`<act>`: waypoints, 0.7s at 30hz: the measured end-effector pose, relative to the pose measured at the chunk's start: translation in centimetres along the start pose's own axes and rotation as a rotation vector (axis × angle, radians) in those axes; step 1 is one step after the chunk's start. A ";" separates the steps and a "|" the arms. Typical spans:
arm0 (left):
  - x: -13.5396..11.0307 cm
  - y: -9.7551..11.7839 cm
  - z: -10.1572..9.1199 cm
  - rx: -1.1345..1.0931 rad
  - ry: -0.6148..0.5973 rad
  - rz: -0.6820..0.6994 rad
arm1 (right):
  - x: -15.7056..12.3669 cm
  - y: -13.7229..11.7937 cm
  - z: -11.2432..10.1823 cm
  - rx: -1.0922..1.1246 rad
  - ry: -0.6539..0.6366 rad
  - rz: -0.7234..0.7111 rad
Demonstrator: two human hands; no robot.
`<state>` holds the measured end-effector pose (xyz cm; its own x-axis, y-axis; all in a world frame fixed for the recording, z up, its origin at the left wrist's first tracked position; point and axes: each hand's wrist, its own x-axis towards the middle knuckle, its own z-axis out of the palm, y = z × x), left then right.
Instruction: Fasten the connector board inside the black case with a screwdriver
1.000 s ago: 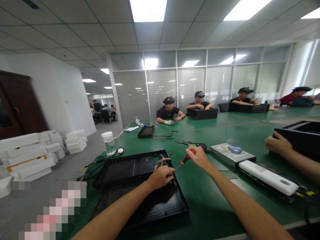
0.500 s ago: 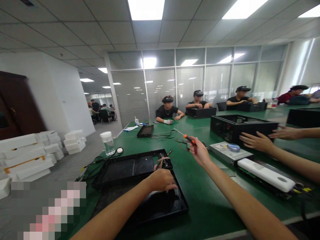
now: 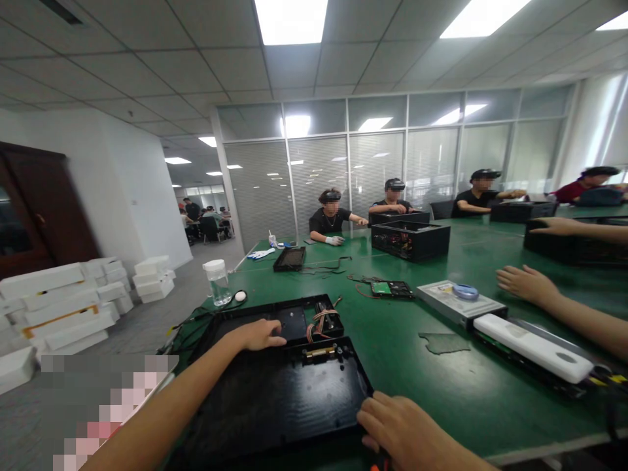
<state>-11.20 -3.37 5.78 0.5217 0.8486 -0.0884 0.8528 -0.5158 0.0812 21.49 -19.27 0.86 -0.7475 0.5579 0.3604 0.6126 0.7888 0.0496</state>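
1. At the far left, white foam boxes (image 3: 59, 307) are stacked on the floor, and a clear water bottle (image 3: 217, 281) stands at the left edge of the green table (image 3: 417, 379).
2. The left hand (image 3: 258, 333) lies flat on the far black tray (image 3: 294, 320), fingers stretched out and close together, gripping nothing.
3. Just right of that hand, a striped ribbon cable (image 3: 318, 319) curls up inside the tray.
4. The near black panel (image 3: 279, 405) lies on the near side of the tray, touching it.
5. The right hand (image 3: 407, 432) rests knuckles-up at the panel's near right corner with its fingers curled. An orange tip (image 3: 377, 466) shows beneath it, but I cannot tell whether the hand is clamped on it.
6. Farther right lie a small circuit board (image 3: 387, 288), a silver drive (image 3: 458, 306) with a blue tape roll (image 3: 465, 291) on top, and a long white device (image 3: 532, 347).
7. At the far right, a co-worker's hand (image 3: 527, 284) rests open on the table.
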 end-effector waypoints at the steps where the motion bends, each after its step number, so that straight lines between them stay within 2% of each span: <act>1: -0.1 -0.4 0.4 -0.041 -0.017 0.003 | -0.5 0.1 0.2 -0.040 0.010 0.005; 4: -0.3 -0.4 1.3 -0.093 -0.011 0.031 | -2.0 1.1 0.7 -0.087 0.047 0.069; 7: -0.1 0.6 1.7 -0.003 0.014 0.099 | -3.4 2.2 1.5 -0.079 0.044 0.189; 11: 0.2 1.8 0.4 0.116 0.075 0.186 | -3.7 3.1 2.4 -0.041 -0.017 0.245; 13: 0.1 2.4 -1.2 0.135 0.113 0.183 | -2.4 3.7 2.4 -0.031 -0.064 0.237; 16: -0.9 3.9 -4.1 0.148 0.143 0.185 | 1.1 5.5 2.1 -0.021 -0.136 0.224; 19: -3.2 6.5 -6.2 0.155 0.143 0.219 | 5.5 7.7 2.2 -0.024 -0.157 0.239; 21: -5.3 8.4 -6.6 0.146 0.127 0.236 | 8.1 8.9 2.6 -0.040 -0.144 0.263</act>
<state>-6.97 -11.36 13.48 0.7062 0.7067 0.0421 0.7079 -0.7038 -0.0594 20.15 -7.04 1.77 -0.5888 0.7750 0.2296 0.7975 0.6032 0.0094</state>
